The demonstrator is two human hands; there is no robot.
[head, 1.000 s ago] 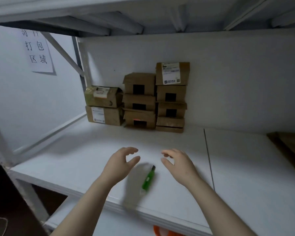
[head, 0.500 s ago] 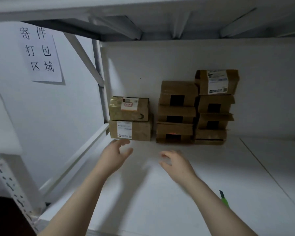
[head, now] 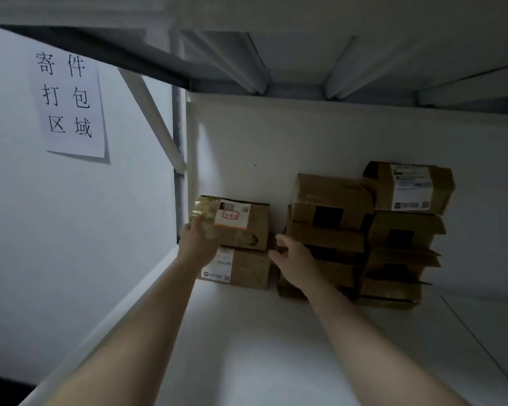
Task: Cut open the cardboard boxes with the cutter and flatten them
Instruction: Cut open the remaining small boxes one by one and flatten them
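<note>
Going for the top box on the left pile

I'm reaching in with both hands. My left hand (head: 198, 241) is touching the taped box (head: 241, 222) at its left end, but I can't tell if it's actually clamping. My right hand (head: 294, 259) is hovering spread and empty just beside its right end, probably to lift it off the lower box (head: 244, 268). Both look sealed, contents hidden. Other stacks (head: 364, 238) are sitting right of it, and the cutter isn't showing.

The left hand (head: 198, 244) and right hand (head: 294, 259) are bare, as are both forearms (head: 147, 326).
</note>
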